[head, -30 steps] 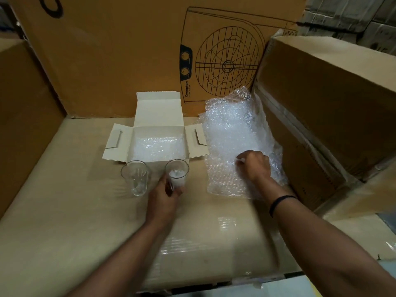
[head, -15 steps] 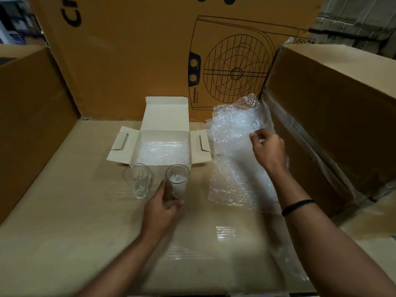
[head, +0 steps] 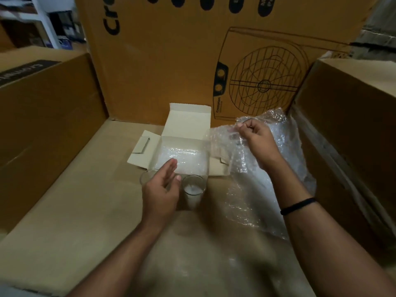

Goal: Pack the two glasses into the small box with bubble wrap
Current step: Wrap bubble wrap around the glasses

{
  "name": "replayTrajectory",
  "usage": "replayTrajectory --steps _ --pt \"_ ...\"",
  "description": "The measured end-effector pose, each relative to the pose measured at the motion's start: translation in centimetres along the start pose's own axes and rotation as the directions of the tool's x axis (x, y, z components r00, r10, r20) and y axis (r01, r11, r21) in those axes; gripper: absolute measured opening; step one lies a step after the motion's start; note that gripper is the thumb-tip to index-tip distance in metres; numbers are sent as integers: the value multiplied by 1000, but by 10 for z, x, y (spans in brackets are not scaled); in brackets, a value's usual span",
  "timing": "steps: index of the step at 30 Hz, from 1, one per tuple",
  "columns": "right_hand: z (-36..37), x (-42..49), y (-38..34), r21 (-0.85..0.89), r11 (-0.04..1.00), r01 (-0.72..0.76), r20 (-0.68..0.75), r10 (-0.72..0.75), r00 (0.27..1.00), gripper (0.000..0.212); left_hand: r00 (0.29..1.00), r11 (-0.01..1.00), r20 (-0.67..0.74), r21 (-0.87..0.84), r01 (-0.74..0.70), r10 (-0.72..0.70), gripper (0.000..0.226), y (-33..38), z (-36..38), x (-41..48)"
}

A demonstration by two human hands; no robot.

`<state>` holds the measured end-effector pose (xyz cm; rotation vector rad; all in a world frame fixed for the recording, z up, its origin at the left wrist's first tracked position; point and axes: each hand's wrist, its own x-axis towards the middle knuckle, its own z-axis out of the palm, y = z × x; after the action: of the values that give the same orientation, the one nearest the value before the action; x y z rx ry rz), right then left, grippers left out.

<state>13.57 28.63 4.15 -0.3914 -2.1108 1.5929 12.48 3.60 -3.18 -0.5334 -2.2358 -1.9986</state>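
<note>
Pinching the top edge of the bubble wrap sheet (head: 246,198) between thumb and curled fingers, the right hand (head: 255,144) holds that edge raised just right of the small box (head: 188,125); the rest of the sheet drapes down and lies crumpled on the cardboard surface (head: 64,211). The left hand (head: 160,189) is spread, fingers straight and holding nothing, hovering over the two glasses; its thumb is just beside the rim of the right glass (head: 192,189), though whether they touch I cannot tell. That glass stands upright in front of the box with something white inside; the left glass (head: 145,179) is mostly hidden behind the hand, only part of its rim showing. The small box sits open, flaps spread, with a bubble wrap lining (head: 182,157) on its floor; a large carton (head: 171,71) printed with a fan stands behind it; a black band (head: 297,205) circles the right wrist.
</note>
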Motion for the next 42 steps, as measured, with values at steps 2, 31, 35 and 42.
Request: replayTrajectory --steps 2,31,35,42 --pt "16 1 -12 14 1000 3 57 -4 998 20 1000 1000 -12 5 -20 20 43 7 0 20" --pt "79 9 -44 10 921 -388 221 377 900 87 973 954 173 -230 192 -154 12 34 -36 196" --pt "90 11 -38 14 912 -410 246 394 885 110 952 898 163 -320 301 -261 12 43 -33 198" --pt "86 32 -36 128 927 -352 132 336 933 26 919 848 186 -357 392 -347 13 54 -32 206"
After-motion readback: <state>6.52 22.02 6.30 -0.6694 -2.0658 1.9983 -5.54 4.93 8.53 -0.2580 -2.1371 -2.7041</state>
